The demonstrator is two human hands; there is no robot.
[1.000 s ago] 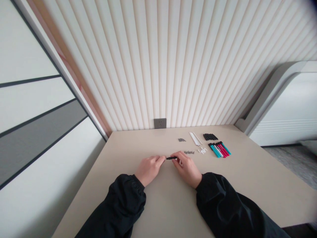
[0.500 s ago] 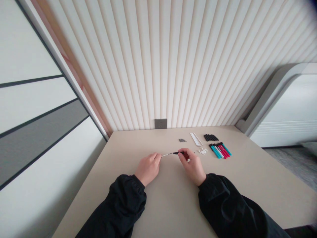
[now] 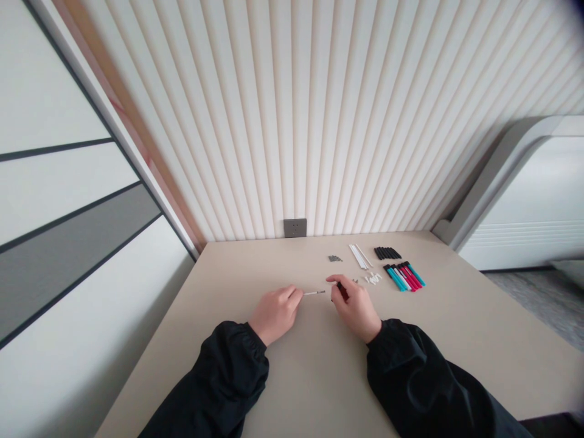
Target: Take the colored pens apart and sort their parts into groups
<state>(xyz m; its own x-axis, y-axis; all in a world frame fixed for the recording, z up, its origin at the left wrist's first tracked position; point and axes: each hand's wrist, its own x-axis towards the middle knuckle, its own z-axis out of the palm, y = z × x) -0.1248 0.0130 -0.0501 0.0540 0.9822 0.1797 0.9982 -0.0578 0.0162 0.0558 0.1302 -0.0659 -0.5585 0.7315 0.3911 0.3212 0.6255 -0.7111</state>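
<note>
Near the middle of the table, my left hand (image 3: 277, 312) pinches a thin white rod (image 3: 314, 292) that points right and has a grey tip. Just right of that tip, my right hand (image 3: 354, 306) is curled round a small black piece (image 3: 342, 291), with the index finger stretched out to the left. The rod and the black piece are apart. Most of the black piece is hidden by the fingers. Small white parts (image 3: 373, 278) lie loose beyond my right hand.
Farther back on the beige table (image 3: 255, 267) are small grey pieces (image 3: 334, 258), white sticks (image 3: 360, 257) and a row of black tubes (image 3: 387, 253). Teal, white and red pens (image 3: 404, 277) lie at the right. A ribbed wall with a dark socket (image 3: 295, 228) borders the back edge.
The black piece has been drawn back from the rod's tip and turned within my right hand, whose index finger has extended. The rod has shifted slightly right and lies more level.
</note>
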